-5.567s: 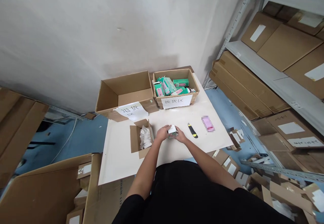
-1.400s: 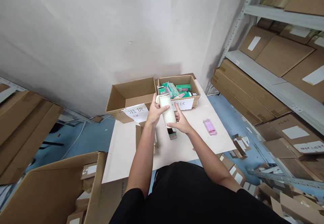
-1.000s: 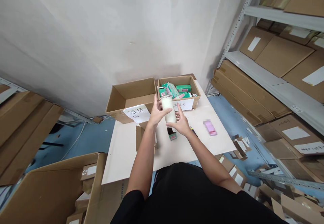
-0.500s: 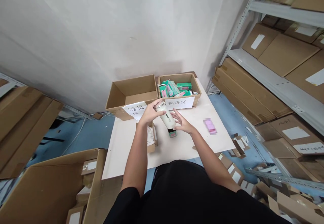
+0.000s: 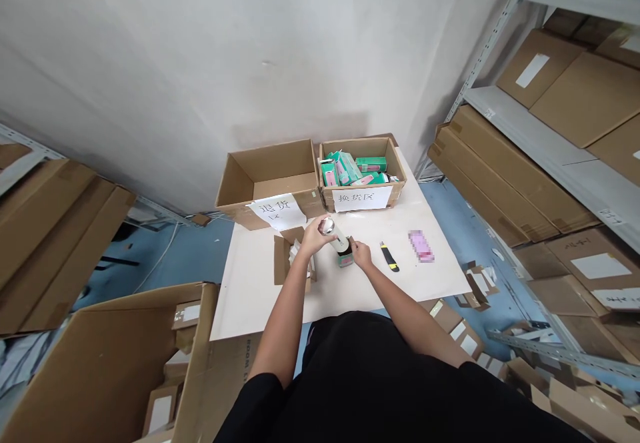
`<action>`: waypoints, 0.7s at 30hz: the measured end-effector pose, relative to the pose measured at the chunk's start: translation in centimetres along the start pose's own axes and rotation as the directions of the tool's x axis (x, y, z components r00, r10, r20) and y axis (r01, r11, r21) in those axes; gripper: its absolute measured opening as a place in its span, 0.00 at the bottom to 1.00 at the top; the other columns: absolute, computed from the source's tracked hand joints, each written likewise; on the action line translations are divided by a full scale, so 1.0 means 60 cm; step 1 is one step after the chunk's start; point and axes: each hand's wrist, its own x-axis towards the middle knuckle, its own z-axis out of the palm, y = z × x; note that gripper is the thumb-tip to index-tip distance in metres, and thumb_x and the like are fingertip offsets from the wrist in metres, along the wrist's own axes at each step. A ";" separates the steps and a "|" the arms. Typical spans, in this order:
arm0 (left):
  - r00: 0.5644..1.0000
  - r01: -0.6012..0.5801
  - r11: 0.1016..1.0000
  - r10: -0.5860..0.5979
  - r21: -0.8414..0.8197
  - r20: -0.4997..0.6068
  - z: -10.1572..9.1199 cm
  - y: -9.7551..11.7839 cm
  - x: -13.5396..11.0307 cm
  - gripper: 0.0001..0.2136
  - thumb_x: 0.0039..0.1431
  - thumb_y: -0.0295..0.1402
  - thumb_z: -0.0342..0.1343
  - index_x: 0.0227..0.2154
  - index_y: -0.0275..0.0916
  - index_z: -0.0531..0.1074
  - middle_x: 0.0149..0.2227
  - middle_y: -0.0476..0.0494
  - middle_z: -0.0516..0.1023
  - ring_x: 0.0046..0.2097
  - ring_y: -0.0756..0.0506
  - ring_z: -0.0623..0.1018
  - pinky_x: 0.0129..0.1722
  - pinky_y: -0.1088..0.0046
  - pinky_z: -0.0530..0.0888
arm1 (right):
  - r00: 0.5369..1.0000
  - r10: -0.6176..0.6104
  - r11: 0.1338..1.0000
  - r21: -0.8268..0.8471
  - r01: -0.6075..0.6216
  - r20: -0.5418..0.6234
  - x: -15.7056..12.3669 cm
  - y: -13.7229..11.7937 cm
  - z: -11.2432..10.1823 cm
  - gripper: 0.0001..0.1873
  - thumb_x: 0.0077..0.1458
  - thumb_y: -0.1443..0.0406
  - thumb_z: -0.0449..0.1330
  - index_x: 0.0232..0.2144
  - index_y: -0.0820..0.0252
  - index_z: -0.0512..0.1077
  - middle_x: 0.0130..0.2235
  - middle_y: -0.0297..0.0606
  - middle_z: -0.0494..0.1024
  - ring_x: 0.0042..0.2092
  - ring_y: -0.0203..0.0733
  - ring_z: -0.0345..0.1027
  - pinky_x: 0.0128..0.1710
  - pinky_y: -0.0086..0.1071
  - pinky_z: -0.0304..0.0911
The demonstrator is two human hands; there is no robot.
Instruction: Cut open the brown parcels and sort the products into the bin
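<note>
My left hand (image 5: 312, 239) is wrapped round the silver-capped upper end of a whitish thermos bottle (image 5: 340, 241), which is tilted. The bottle's lower end is at the open top of a small green box (image 5: 345, 261) standing on the table; how deep it sits is hard to tell. With closed fingers, my right hand (image 5: 361, 254) grips the box at its upper right edge. Left of the green box, below my left hand, stands an open small carton (image 5: 281, 260) with white packing inside. To the right of my right hand lies a black and yellow utility knife (image 5: 389, 257).
Against the wall stand a large open carton (image 5: 233, 186) and another carton (image 5: 327, 197) holding several green boxes, both with paper signs. A blurred pink item (image 5: 421, 246) lies on the white table (image 5: 250, 296). Shelving (image 5: 560, 123) rises at right; a big carton (image 5: 90, 356) stands lower left.
The bottle has come down to the green box's opening. My right hand has moved from beside the bottle to the box edge, its fingers closing. The utility knife is now in sight.
</note>
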 end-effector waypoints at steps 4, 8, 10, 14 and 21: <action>0.999 -0.003 0.999 0.001 0.045 0.042 0.025 -0.041 -0.003 0.36 0.41 0.42 0.75 0.55 0.38 0.74 0.38 0.50 0.76 0.35 0.48 0.74 0.41 0.69 0.74 | 1.000 -0.004 0.999 0.041 0.004 -0.006 0.003 0.008 0.002 0.25 0.66 0.49 0.48 0.20 0.53 0.63 0.23 0.34 0.72 0.32 0.43 0.66 0.31 0.31 0.56; 0.987 -0.079 0.962 0.039 0.261 0.154 0.070 -0.083 -0.010 0.34 0.44 0.36 0.74 0.57 0.40 0.73 0.48 0.42 0.78 0.45 0.42 0.78 0.50 0.64 0.75 | 1.000 -0.006 0.999 0.050 0.007 -0.023 0.003 0.012 0.013 0.24 0.65 0.53 0.48 0.18 0.53 0.60 0.23 0.33 0.71 0.30 0.41 0.65 0.30 0.30 0.54; 0.974 -0.122 0.904 0.029 0.409 0.226 0.095 -0.104 -0.019 0.33 0.45 0.31 0.73 0.57 0.41 0.73 0.53 0.38 0.78 0.55 0.37 0.77 0.56 0.60 0.74 | 0.999 0.005 0.999 0.054 -0.003 -0.041 0.005 0.014 0.021 0.24 0.65 0.54 0.48 0.18 0.54 0.60 0.23 0.34 0.72 0.30 0.41 0.65 0.30 0.30 0.53; 0.947 -0.131 0.785 -0.082 0.606 0.310 0.134 -0.151 -0.045 0.32 0.49 0.33 0.73 0.59 0.42 0.73 0.67 0.32 0.69 0.73 0.27 0.57 0.66 0.49 0.66 | 0.998 0.018 0.997 0.082 -0.014 -0.055 0.009 0.024 0.035 0.25 0.66 0.53 0.48 0.18 0.54 0.64 0.23 0.34 0.73 0.29 0.40 0.67 0.31 0.29 0.55; 0.986 0.111 0.942 -0.144 0.316 0.084 0.134 -0.220 -0.055 0.26 0.62 0.47 0.60 0.61 0.44 0.72 0.71 0.36 0.65 0.74 0.30 0.58 0.70 0.49 0.61 | 0.997 -0.066 0.986 0.149 0.071 -0.038 0.006 0.056 0.061 0.15 0.66 0.57 0.51 0.37 0.53 0.77 0.38 0.35 0.82 0.41 0.44 0.76 0.43 0.33 0.68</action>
